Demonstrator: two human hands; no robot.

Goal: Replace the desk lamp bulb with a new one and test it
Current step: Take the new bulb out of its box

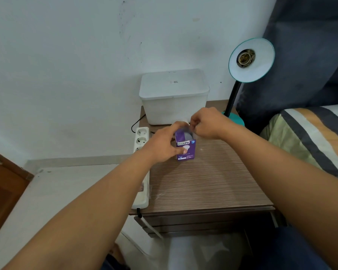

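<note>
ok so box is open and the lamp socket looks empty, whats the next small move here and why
Probably lift the bulb out of the purple box. The left hand steadies the box on the nightstand, the right hand pinches at its open top where the bulb's dome shows, and the lamp socket is bare.

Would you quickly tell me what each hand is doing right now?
Left hand: closed around the purple bulb box.
Right hand: pinching the box's open top flap.

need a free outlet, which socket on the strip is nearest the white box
The top socket of the power strip, at the end by the white box; the others lie closer to the camera.
</note>
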